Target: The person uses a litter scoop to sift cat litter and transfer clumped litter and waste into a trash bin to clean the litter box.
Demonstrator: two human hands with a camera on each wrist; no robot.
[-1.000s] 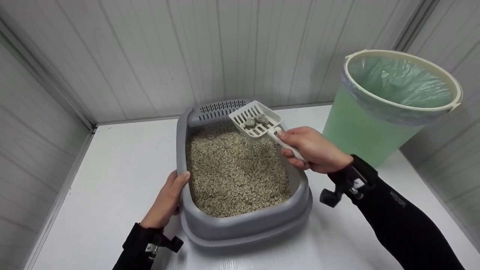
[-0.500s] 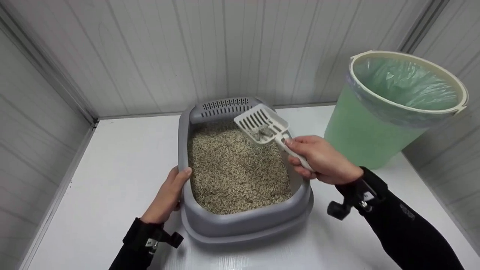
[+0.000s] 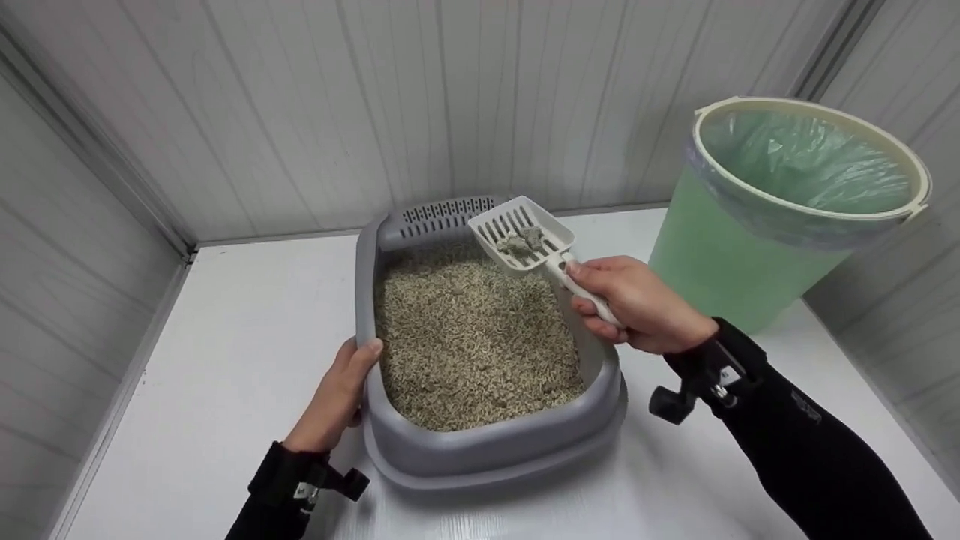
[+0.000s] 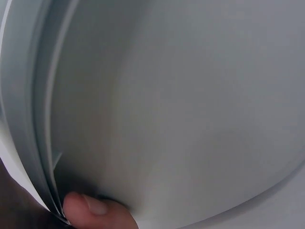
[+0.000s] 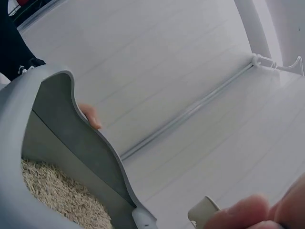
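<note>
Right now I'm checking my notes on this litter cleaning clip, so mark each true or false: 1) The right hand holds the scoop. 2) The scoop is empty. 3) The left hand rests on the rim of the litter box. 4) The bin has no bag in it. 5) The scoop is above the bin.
1) True: the right hand grips the handle of the scoop.
2) False: a few grey clumps lie in it.
3) True: the left hand holds the rim of the litter box.
4) False: the bin is lined with a green bag.
5) False: the scoop is over the far end of the litter box, left of the bin.
</note>
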